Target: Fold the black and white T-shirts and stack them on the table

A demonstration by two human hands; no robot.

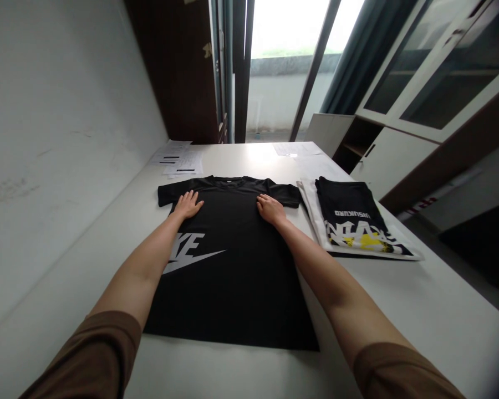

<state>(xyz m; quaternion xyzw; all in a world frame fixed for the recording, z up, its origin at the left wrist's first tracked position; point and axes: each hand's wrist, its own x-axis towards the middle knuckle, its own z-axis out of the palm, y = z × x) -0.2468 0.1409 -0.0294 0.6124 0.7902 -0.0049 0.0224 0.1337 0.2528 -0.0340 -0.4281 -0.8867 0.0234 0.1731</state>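
**— What have your hands got hold of, seen from the head camera?**

Nothing gripped. My left hand lies flat, fingers spread, palm down on the black T-shirt, just below its left shoulder seam. My right hand lies the same way near the other shoulder, open and pressing, not pinching. The shirt is spread face up on the white table, collar away from me, hem toward me, with the grey printed logo partly hidden under my left forearm.

**— And around it?**

Just beside the shirt's right sleeve is a stack of folded garments, the top one black with white and yellow lettering, lying on something white. Some printed sheets of paper lie near the far left corner by the wall, well apart from my hands.

**— How would you do this well?**

As I judge it, flattening works best with both palms kept open and moving outward evenly from the collar, so the cloth does not bunch under the wrists. I would watch the right sleeve: it lies close to the folded stack, and a wide sweep could drag its edge. The hem nearest me looks straight already.
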